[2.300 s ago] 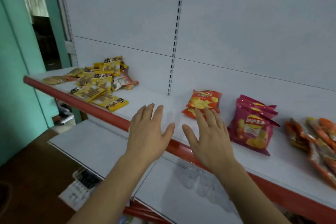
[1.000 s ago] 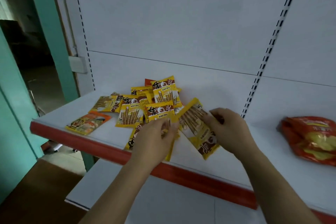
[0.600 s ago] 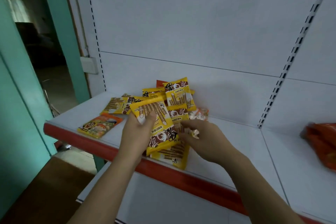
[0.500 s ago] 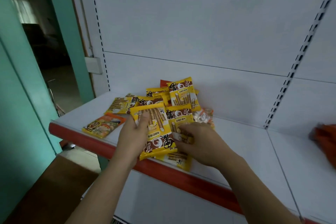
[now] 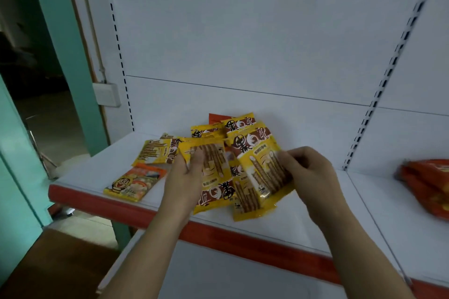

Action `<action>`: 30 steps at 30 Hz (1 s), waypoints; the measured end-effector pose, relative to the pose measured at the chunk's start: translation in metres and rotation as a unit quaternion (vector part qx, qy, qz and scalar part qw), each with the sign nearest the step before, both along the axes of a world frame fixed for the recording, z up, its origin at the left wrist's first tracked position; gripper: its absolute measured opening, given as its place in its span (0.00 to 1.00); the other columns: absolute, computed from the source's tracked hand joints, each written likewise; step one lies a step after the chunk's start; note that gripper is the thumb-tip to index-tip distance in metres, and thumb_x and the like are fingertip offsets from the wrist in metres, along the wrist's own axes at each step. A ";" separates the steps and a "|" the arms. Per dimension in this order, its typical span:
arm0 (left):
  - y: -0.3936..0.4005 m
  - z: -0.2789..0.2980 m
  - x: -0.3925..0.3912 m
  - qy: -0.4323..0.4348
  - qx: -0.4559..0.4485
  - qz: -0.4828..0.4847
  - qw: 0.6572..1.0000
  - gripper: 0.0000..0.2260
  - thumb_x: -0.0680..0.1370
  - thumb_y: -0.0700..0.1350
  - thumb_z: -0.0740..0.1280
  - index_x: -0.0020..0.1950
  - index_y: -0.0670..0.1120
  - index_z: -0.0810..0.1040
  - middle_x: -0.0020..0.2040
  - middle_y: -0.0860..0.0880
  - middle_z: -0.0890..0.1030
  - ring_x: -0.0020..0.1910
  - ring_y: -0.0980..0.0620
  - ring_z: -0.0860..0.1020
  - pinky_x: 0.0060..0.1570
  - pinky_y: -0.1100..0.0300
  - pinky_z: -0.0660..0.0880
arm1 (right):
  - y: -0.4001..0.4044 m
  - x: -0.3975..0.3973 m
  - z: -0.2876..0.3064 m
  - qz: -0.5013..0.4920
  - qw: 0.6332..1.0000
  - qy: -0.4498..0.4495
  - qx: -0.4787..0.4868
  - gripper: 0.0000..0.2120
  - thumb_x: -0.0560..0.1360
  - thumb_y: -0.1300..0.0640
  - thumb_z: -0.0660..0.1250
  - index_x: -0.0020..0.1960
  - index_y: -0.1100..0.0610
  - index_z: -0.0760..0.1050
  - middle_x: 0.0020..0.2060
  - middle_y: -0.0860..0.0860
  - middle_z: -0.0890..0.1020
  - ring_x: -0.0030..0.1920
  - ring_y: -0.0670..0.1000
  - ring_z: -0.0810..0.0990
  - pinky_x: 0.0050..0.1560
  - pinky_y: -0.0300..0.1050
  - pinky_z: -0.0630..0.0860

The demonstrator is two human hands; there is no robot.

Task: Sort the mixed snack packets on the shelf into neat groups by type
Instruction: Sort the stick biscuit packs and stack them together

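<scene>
A pile of several yellow biscuit-stick packets (image 5: 213, 132) lies at the left end of the white shelf (image 5: 315, 223). My left hand (image 5: 182, 182) grips one yellow packet (image 5: 213, 177) by its left edge, thumb on its face. My right hand (image 5: 313, 179) pinches a second yellow packet (image 5: 260, 170) by its right edge and holds it upright, just right of the first. More yellow packets lie under both. An orange-yellow packet with a cartoon face (image 5: 134, 183) lies flat near the shelf's front left corner.
Orange chip bags (image 5: 427, 184) lie at the right edge of the shelf. A red strip (image 5: 243, 238) runs along the shelf front, with a lower white shelf (image 5: 218, 279) beneath. A teal door frame (image 5: 65, 56) stands to the left.
My right hand has lifted a yellow packet from the pile and holds it upright beside the one in my left hand. The view has moved closer to the pile.
</scene>
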State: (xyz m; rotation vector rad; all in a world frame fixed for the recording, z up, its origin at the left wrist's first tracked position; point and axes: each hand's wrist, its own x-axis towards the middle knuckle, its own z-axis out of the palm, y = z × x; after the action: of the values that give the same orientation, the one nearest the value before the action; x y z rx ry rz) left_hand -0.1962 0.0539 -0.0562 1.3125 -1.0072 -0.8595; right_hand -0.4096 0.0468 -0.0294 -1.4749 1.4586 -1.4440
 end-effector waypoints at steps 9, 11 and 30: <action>-0.004 -0.005 -0.059 0.007 -0.053 -0.121 0.991 0.20 0.78 0.58 0.72 0.68 0.55 0.74 0.56 0.60 0.84 0.57 0.59 0.81 0.53 0.59 0.76 | 0.028 0.034 -0.040 -0.107 0.993 0.041 -0.024 0.06 0.80 0.51 0.67 0.45 0.49 0.74 0.38 0.43 0.82 0.41 0.35 0.79 0.35 0.31 0.72; -0.008 -0.007 -0.068 -0.016 -0.059 -0.131 0.989 0.16 0.79 0.54 0.72 0.66 0.55 0.74 0.53 0.61 0.84 0.54 0.63 0.80 0.51 0.63 0.75 | 0.033 0.020 -0.037 -0.070 0.997 0.033 -0.012 0.03 0.79 0.49 0.68 0.50 0.47 0.74 0.41 0.43 0.84 0.40 0.36 0.81 0.37 0.32 0.74; -0.075 -0.022 -0.281 -0.377 -0.012 -0.338 0.862 0.11 0.86 0.49 0.57 0.61 0.48 0.77 0.56 0.48 0.81 0.53 0.48 0.79 0.54 0.49 0.77 | -0.040 -0.208 -0.042 -0.207 0.936 0.280 0.057 0.21 0.81 0.59 0.61 0.74 0.53 0.69 0.55 0.57 0.80 0.50 0.57 0.80 0.52 0.52 0.77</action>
State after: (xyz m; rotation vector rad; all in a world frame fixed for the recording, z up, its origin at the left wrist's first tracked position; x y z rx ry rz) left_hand -0.4771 -0.0210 -0.0784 1.3016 -2.1819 -0.8312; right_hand -0.6180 0.0065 -0.0712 -1.6532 2.2732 -1.1734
